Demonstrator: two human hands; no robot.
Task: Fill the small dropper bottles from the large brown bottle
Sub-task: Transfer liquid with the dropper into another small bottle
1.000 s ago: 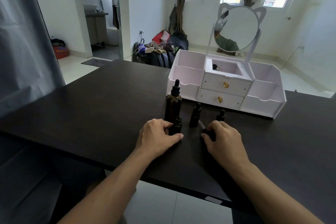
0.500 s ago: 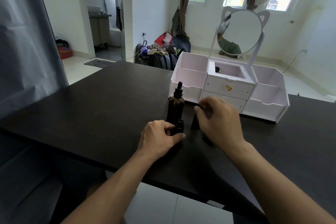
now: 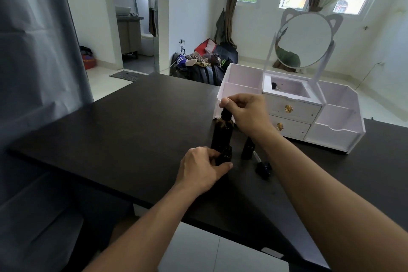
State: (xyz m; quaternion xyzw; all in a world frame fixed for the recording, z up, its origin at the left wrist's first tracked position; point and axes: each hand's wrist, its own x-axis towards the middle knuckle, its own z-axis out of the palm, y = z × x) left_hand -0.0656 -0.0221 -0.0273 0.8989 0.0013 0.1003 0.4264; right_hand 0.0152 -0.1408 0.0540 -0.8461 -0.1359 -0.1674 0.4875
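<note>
The large brown bottle (image 3: 221, 133) stands upright on the dark table (image 3: 132, 121). My right hand (image 3: 247, 115) pinches the black dropper cap (image 3: 225, 114) on its top. Just in front of it, my left hand (image 3: 204, 169) grips a small dark dropper bottle (image 3: 224, 155) that stands on the table. A second small bottle (image 3: 247, 147) stands to the right, partly hidden by my right forearm. A loose black dropper cap with its glass tube (image 3: 261, 166) lies on the table beside it.
A white organizer (image 3: 335, 117) with two drawers, open compartments and a round cat-ear mirror (image 3: 304, 40) stands behind the bottles. A grey curtain (image 3: 37, 51) hangs at the left. The table's near edge runs below my wrists.
My right hand left the loose dropper cap lying on the table, rose and moved left to the large bottle's cap. My left hand kept hold of the small bottle.
</note>
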